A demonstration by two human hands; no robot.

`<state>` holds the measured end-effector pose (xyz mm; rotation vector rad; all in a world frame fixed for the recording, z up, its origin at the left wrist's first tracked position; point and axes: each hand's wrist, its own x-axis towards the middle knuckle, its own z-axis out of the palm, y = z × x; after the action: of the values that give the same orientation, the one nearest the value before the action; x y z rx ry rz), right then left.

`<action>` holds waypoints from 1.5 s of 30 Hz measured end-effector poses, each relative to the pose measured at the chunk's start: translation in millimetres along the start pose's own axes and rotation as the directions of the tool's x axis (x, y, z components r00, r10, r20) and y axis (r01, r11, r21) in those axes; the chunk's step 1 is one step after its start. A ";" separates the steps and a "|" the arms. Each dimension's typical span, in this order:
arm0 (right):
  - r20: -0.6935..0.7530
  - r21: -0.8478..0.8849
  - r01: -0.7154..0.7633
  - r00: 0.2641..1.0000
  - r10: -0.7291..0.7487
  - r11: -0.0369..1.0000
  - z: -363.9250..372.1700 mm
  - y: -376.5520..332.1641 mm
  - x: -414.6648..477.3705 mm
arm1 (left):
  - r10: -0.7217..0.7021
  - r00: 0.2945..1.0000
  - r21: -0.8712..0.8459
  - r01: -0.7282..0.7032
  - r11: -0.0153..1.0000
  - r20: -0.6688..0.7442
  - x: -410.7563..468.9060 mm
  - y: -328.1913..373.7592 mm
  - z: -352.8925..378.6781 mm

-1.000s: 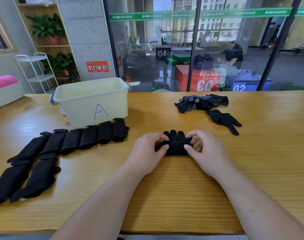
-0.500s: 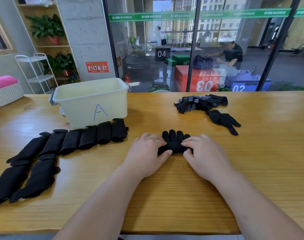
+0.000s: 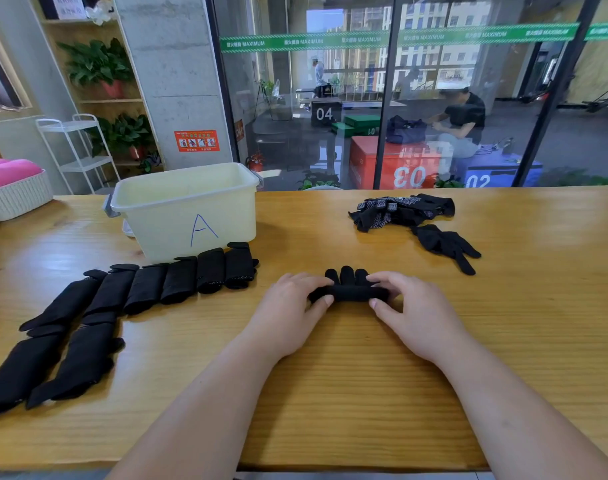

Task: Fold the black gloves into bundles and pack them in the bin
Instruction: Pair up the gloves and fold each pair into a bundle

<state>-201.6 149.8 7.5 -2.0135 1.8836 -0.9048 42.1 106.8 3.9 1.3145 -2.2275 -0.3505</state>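
At the table's centre lies a black glove pair (image 3: 349,289), rolled into a tight tube from the cuff end, with its fingertips still sticking out at the far side. My left hand (image 3: 292,313) grips the roll's left end and my right hand (image 3: 413,313) grips its right end, thumbs under and fingers over. A pale yellow bin (image 3: 188,209) marked "A" stands at the back left. In front of it runs a row of folded glove bundles (image 3: 178,278). Loose unfolded gloves (image 3: 402,211) lie in a pile at the back right, with one single glove (image 3: 444,244) beside it.
More folded black bundles (image 3: 49,365) lie along the table's left front. A white woven basket with a pink cushion (image 3: 15,192) sits at the far left. A glass wall stands just behind the wooden table (image 3: 330,393).
The glove under my hands has been rolled further away from me, going from a flat folded pad to a thin tube. Both hands moved slightly forward with it.
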 end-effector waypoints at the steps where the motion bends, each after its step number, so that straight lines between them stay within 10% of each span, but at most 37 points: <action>1: -0.002 0.055 -0.023 1.000 0.023 0.998 -1.1 -0.6 0.3 | -0.034 0.999 -0.040 0.033 0.999 -0.013 -0.4 0.4 -1.5; 14: -0.115 0.127 -0.112 0.985 0.127 0.986 1.2 -4.0 1.6 | -0.204 0.976 -0.170 0.189 0.967 -0.078 4.6 1.9 4.1; 21: -0.227 0.083 -0.102 0.967 0.119 0.991 12.0 -1.3 6.6 | -0.017 0.975 0.007 0.019 1.000 -0.223 3.6 2.4 6.6; 31: -0.265 -0.052 -0.016 0.964 0.001 0.999 12.4 -0.8 4.9 | 0.201 0.979 0.257 -0.187 0.948 -0.029 1.2 10.0 5.8; 38: 0.302 -0.339 0.104 0.953 0.004 0.935 18.4 -11.3 -1.8 | 0.150 0.980 0.260 -0.179 0.949 0.130 -2.5 10.7 12.3; 45: 0.366 -0.407 0.113 0.929 0.049 0.906 17.8 -9.2 0.7 | 0.088 0.947 0.262 -0.173 0.949 0.309 -0.7 7.6 13.5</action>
<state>-183.8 146.3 -1.0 -2.2547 1.9439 -0.0914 29.2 110.6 -3.9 1.3157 -2.6849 -0.1867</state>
